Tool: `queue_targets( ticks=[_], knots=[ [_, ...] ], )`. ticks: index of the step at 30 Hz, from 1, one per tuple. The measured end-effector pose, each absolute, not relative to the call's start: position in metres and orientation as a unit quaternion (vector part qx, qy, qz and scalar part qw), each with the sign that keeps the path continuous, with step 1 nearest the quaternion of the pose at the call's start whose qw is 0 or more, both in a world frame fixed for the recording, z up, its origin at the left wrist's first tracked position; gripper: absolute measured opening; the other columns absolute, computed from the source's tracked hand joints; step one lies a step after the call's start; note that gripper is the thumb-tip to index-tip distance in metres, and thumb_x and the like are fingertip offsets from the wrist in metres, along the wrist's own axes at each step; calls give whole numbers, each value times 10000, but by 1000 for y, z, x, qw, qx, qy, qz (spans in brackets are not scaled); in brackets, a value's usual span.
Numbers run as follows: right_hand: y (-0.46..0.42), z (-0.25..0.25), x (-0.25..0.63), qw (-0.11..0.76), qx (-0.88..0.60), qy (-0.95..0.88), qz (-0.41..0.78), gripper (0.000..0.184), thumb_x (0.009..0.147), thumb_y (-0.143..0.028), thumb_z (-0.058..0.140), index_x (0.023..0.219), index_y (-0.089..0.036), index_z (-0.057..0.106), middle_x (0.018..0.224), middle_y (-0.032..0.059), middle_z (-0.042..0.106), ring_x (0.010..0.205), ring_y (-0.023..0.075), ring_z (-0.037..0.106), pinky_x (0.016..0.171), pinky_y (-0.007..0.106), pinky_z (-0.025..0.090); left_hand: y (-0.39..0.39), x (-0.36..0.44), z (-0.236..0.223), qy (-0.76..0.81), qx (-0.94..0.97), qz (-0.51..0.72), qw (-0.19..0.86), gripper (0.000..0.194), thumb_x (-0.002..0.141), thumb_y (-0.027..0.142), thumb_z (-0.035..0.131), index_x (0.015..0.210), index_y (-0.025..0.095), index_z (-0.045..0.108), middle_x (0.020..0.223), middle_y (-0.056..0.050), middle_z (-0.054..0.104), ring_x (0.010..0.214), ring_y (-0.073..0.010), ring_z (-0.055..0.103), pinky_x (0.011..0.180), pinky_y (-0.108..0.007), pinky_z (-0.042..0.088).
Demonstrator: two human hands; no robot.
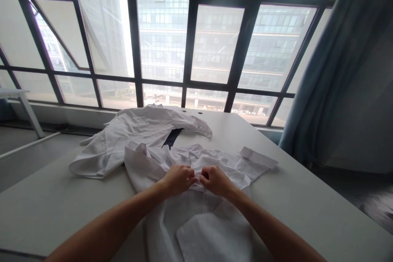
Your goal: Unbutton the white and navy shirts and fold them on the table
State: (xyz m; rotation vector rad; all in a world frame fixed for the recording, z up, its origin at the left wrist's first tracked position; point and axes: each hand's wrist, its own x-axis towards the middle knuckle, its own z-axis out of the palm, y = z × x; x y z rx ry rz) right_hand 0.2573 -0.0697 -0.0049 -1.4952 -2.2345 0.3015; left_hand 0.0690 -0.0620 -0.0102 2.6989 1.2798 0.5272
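A white shirt (215,229) lies spread over the table in front of me, its lower part toward me and one sleeve (256,161) stretched to the right. Close together at its middle, both hands pinch the cloth. My left hand (179,178) is closed with thumb and fingers on the fabric. Just right of it, my right hand (215,180) is curled closed on the same shirt. The exact bit of cloth between the fingertips is too small to make out. Behind this shirt rests a second white garment (132,131), loosely crumpled, with a dark strip (172,137) beside it.
The white table (288,200) reaches toward a wide wall of dark-framed windows (162,41). A blue-grey curtain (325,77) hangs at the right. Another white table (27,110) stands at the far left, and one window pane (61,28) is tilted open.
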Motion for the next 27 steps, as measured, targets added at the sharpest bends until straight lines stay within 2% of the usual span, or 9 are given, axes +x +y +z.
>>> queue_targets(
  ticks=[3, 7, 12, 18, 22, 27],
  knots=[
    [-62, -10, 261, 282, -517, -778, 219, 199, 769, -229, 562, 650, -146, 698, 588, 26, 663, 553, 128, 559, 521, 218, 341, -62, 75, -15, 439, 866, 222, 88, 206, 875, 380, 657, 943, 206, 744, 964, -57, 726, 865, -230, 673, 712, -273, 442],
    [-55, -16, 266, 290, -517, -751, 290, 177, 754, -235, 577, 662, -141, 695, 549, 7, 633, 523, 120, 549, 497, 203, 353, -62, 80, -18, 434, 863, 237, 103, 167, 888, 281, 614, 847, 193, 750, 877, -46, 726, 809, -201, 669, 685, -251, 429],
    [-57, -13, 264, 268, -519, -771, 252, 187, 755, -216, 562, 594, -147, 629, 516, -21, 549, 520, 94, 455, 493, 204, 296, -59, 83, -23, 438, 859, 245, 104, 160, 866, 247, 611, 835, 184, 755, 834, -46, 721, 764, -186, 660, 662, -236, 417],
    [-47, -23, 267, 241, -516, -769, 290, 199, 780, -200, 508, 610, -149, 599, 504, -49, 470, 511, 86, 387, 497, 209, 278, -57, 83, -28, 426, 862, 251, 110, 185, 893, 228, 574, 882, 203, 757, 856, -34, 718, 778, -172, 652, 668, -225, 411],
    [-45, -27, 270, 236, -497, -800, 240, 203, 779, -200, 522, 601, -145, 603, 538, -38, 519, 553, 95, 420, 522, 217, 277, -57, 81, -30, 413, 867, 255, 112, 197, 910, 241, 561, 861, 195, 745, 847, -29, 703, 761, -161, 640, 659, -226, 403],
    [-46, -29, 266, 251, -514, -799, 185, 198, 812, -227, 524, 689, -145, 655, 658, 11, 652, 621, 123, 531, 578, 223, 339, -58, 80, -30, 387, 871, 272, 131, 204, 915, 235, 541, 845, 183, 726, 839, -33, 696, 732, -163, 621, 654, -245, 408]
  ],
)
